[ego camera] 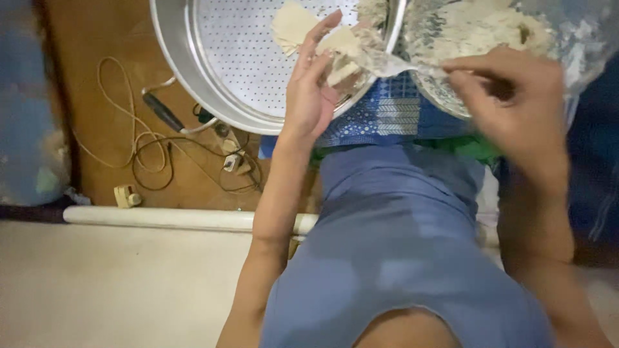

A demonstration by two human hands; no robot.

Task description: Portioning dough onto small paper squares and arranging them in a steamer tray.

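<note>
Closest in, blue cloth over the person's lap point(393, 258) fills the lower frame, both forearms running up past it. Left hand point(309, 90) cups a pale square dough wrapper point(340, 45) in its open palm, fingers loosely curled behind it, above the rim of the round perforated metal steamer tray point(238, 58). Right hand point(509, 96) pinches the handle of a metal spoon point(393, 64), whose filling-smeared bowl touches the wrapper. Beyond, a metal bowl of pale minced filling point(464, 29) sits under the right hand on blue patterned cloth point(387, 113). Left side: tangled cords and a plug point(187, 138) on brown floor point(97, 38), white pipe point(161, 218), pale slab point(97, 290) nearer.
</note>
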